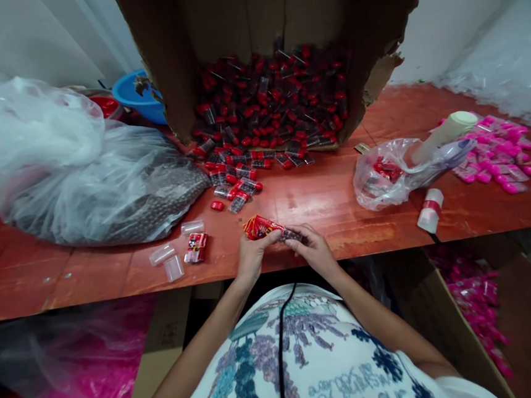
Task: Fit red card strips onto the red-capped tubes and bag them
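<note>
The left hand (252,256) is holding a red packet (259,227) over the bench (320,188), the right hand (315,247) pinching its end, dark beads (291,235) showing; capped tubes (247,186) are lying seemingly done, three clear tubes (173,268) waiting, uncapped.

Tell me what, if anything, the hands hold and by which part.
A red-printed packet with dark beads: left hand on its red part, right hand on its beaded part.

A black cord (280,365) crosses a white, floral-printed shirt (339,356).
</note>
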`<control>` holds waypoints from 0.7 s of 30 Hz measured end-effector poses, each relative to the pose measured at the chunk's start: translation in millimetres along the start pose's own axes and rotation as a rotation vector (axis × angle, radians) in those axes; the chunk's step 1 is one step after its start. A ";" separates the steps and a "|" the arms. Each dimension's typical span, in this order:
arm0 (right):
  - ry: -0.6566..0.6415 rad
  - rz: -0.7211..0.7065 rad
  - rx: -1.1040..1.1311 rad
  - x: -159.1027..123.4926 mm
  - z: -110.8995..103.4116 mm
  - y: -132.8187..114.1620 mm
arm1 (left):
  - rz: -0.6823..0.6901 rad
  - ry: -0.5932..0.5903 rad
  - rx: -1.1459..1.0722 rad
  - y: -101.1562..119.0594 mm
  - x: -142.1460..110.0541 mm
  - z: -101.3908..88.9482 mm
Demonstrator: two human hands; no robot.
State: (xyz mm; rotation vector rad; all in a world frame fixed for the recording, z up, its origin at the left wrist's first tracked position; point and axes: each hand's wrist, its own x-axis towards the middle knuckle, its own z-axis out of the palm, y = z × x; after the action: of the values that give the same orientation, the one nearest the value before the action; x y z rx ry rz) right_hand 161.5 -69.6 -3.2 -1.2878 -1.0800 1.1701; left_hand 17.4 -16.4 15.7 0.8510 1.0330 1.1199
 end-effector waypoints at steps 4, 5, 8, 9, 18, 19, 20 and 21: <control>0.015 0.154 0.210 -0.2 4.4 0.6 | -0.035 -0.022 -0.065 3.2 -2.5 2.6; 0.018 0.145 0.200 -0.9 5.7 0.1 | -0.046 -0.012 -0.075 3.0 -2.7 3.0; 0.089 -0.016 0.025 -3.4 9.1 -2.6 | -0.067 -0.025 -0.053 0.0 -1.8 3.8; 0.118 -0.066 -0.027 -3.9 10.0 -3.3 | -0.075 -0.043 -0.029 -1.3 -1.3 4.1; -0.012 0.059 0.204 1.0 0.9 5.4 | -0.097 -0.047 -0.117 2.2 -0.6 7.0; -0.033 0.051 0.207 1.1 0.1 5.8 | -0.103 -0.048 -0.119 2.6 -1.0 6.9; -0.045 0.048 0.207 1.1 0.1 5.9 | -0.118 -0.069 -0.114 2.4 -1.4 7.0; -0.050 0.047 0.206 1.1 0.8 5.6 | -0.135 -0.102 -0.109 1.6 -1.8 7.4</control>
State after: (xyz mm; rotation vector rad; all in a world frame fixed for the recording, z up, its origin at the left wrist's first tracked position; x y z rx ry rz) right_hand 160.8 -68.7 -8.8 -1.1346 -0.9420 1.3188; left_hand 23.7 -18.1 19.9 0.7330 0.9230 0.9987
